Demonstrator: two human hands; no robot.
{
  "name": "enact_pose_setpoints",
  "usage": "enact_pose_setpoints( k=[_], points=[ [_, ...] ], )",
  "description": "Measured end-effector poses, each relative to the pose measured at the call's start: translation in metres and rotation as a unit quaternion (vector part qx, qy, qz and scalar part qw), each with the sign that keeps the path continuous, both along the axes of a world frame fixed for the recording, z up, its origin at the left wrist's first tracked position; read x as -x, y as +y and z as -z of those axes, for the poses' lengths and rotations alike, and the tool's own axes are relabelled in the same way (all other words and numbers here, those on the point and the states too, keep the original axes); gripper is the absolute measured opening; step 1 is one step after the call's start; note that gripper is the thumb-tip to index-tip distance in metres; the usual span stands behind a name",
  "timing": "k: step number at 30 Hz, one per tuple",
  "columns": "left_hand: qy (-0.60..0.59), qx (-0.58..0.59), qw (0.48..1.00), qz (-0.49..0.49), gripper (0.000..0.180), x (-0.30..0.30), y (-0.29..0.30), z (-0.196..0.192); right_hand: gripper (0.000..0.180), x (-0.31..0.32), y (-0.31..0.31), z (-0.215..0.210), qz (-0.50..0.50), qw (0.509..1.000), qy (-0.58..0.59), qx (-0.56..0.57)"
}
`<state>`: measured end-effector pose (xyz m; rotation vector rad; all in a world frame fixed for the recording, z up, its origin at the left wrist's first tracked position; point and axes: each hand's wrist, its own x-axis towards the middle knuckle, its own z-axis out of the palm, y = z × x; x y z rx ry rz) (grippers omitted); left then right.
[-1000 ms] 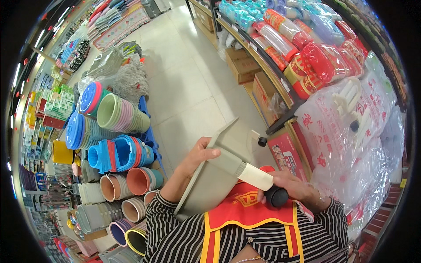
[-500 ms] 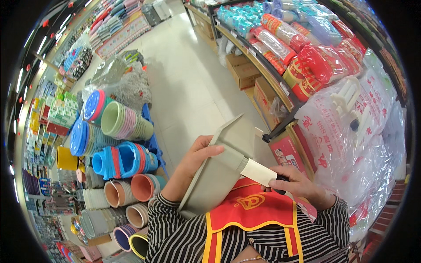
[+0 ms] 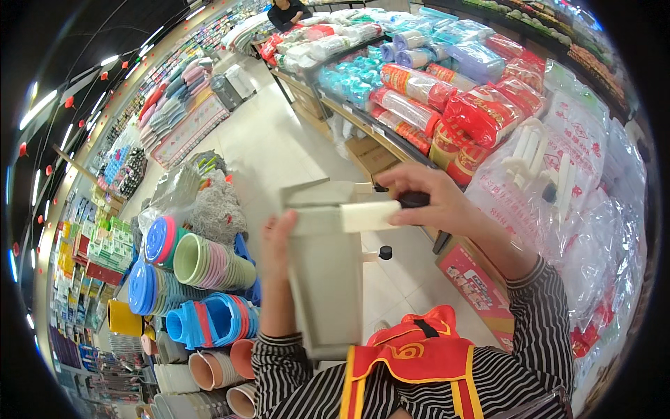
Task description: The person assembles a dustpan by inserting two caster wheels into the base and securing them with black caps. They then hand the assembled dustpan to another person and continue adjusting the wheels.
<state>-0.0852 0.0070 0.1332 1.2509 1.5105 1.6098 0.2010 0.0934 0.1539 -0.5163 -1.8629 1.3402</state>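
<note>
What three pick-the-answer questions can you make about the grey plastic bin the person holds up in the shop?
1. Where do the stacked coloured plastic basins sit?
A. left of the tall grey plastic bin
B. on the right-hand shelf
C. inside the bin

2. What colour is the flat block in the right hand?
A. blue
B. cream
C. black

3. How does the left hand meet the bin?
A. apart from it
B. under its base
C. gripping its side

Answers: 1 A, the stacks stand at the picture's left; 2 B, it looks pale cream; 3 C, fingers wrap the bin's left edge.
</note>
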Motion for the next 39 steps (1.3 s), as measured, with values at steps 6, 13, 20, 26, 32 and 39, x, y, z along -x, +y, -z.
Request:
enact_pose_setpoints(
  k=[6,13,20,26,32,39],
  points=[
    [-0.258,-0.157,0.953,-0.007,0.044,-0.078,-0.033,-0.116,0.049,0.043,-0.016,-0.088,-0.001,0.990,0.120,-0.076],
    [-0.212,-0.019,0.977,-0.027,0.045,0.000,0.023,-0.099,0.046,0.073,0.029,-0.075,0.042,0.946,0.307,0.094],
    [-0.374,-0.064,0.923,-0.059,0.029,-0.115,0.007,-0.005,0.031,0.073,0.086,0.012,0.095,0.797,0.426,0.417],
    [-0.411,0.080,0.905,0.071,0.031,-0.160,-0.057,0.048,0.033,0.036,0.032,0.072,0.053,0.758,0.320,0.565],
    [-0.447,0.151,0.831,0.296,0.057,-0.124,-0.128,0.069,0.028,0.000,-0.039,0.067,-0.021,0.759,0.145,0.634],
    [-0.252,0.278,0.773,0.512,0.081,-0.096,-0.164,0.063,0.030,-0.011,-0.069,0.073,-0.094,0.815,0.072,0.568]
  ],
)
